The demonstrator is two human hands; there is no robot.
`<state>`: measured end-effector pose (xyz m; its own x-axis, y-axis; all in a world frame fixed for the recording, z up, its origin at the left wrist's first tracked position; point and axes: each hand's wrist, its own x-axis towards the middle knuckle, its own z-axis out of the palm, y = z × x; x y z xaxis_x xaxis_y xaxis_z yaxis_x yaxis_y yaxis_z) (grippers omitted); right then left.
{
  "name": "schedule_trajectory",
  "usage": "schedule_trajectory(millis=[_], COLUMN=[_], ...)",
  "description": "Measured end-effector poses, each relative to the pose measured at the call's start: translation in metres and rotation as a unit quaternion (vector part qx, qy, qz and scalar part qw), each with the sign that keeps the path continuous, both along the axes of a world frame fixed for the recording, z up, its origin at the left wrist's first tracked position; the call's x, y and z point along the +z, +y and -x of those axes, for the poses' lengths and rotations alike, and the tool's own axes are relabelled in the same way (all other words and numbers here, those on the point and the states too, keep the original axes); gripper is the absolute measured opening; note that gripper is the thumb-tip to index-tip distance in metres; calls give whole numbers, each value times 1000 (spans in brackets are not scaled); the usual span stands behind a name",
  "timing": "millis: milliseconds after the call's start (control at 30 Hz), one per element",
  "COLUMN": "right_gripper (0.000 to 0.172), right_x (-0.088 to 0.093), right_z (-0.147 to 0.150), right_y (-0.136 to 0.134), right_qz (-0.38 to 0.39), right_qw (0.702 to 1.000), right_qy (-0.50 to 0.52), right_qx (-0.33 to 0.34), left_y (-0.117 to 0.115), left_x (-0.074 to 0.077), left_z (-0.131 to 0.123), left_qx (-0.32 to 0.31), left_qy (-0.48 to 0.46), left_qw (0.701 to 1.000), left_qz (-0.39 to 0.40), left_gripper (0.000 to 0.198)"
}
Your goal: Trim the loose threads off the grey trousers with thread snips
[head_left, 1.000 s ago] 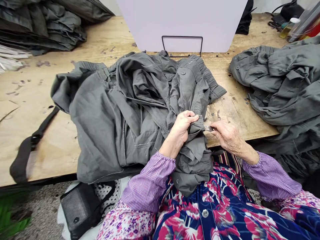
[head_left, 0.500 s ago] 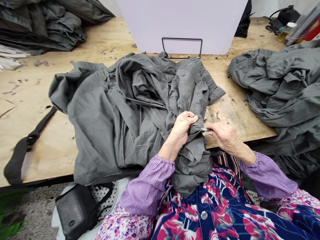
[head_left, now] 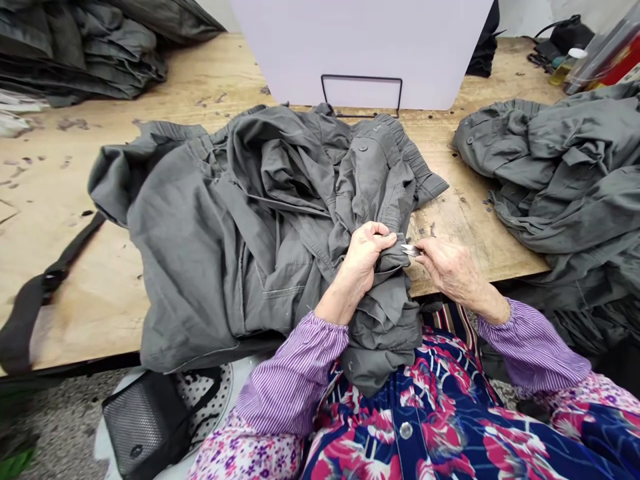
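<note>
A crumpled grey garment [head_left: 240,220] lies across the wooden table [head_left: 125,280] and hangs down into my lap. My left hand [head_left: 364,252] is closed, pinching a fold of the grey fabric at the table's front edge. My right hand [head_left: 447,265] is closed on small metal thread snips [head_left: 411,250], whose tip touches the fabric right beside my left fingers. Both sleeves are purple striped.
A second grey garment [head_left: 560,173] is heaped at the right. Folded grey garments [head_left: 75,47] are stacked at the back left. A white board on a wire stand [head_left: 361,47] is behind. A black strap [head_left: 35,293] lies left; a black mesh bag [head_left: 140,420] sits below the table.
The snips and my right hand have shifted slightly up and left, closer to my left fingers. The view has drifted a little; the garment stays put.
</note>
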<state>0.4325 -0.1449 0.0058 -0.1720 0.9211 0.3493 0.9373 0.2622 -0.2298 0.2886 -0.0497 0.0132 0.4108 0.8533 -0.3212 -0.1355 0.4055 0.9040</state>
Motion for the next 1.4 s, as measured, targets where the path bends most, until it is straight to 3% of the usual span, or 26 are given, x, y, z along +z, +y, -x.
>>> schedule_trajectory(millis=[200, 367, 467, 533, 633, 700, 800, 833, 900, 967, 1067, 1167, 1300, 1400], right_gripper=[18, 12, 14, 17, 26, 29, 22, 19, 28, 41, 43, 40, 38, 37], right_x=[5, 1, -7, -10, -9, -5, -1, 0, 1, 2, 2, -1, -4, 3], right_z=[-2, -2, 12, 25, 44, 52, 58, 60, 61, 59, 51, 41, 36, 38], right_y=[-1, -3, -5, -5, 2, 11, 25, 27, 29, 27, 18, 12, 11, 11], right_qz=[16, -30, -88, -114, -57, -18, -18, -30, -60, -73, -24, 32, 43, 58], right_qw=[1000, 991, 968, 963, 977, 987, 989, 987, 976, 952, 882, 809, 747, 696], right_qy=[-17, 130, 234, 244, 181, 143, 140, 152, 205, 299, 463, 571, 652, 709], right_qx=[15, -13, -29, 24, 96, 77, 45, 41, 33, 0, -87, -137, -121, -97], left_y=[-2, 0, 6, 15, 30, 37, 41, 41, 43, 47, 54, 55, 44, 34], left_x=[3, 3, 4, 7, 19, 31, 45, 47, 46, 40, 31, 32, 43, 47], left_z=[-1, -1, -1, 0, 3, 4, 2, 1, -2, -3, 0, 5, 9, 8], left_qx=[-2, 8, 13, 2, -59, -106, -134, -134, -124, -102, -72, -116, -227, -221], left_qy=[7, 5, 8, 38, 106, 138, 172, 181, 183, 166, 137, 130, 188, 235], left_qw=[1000, 1000, 998, 990, 963, 934, 890, 879, 867, 875, 908, 922, 892, 873], left_qz=[9, -4, -64, -133, -242, -312, -401, -421, -447, -443, -390, -347, -343, -366], left_gripper=[24, 24, 22, 20, 15, 13, 11, 12, 12, 11, 12, 15, 34, 21])
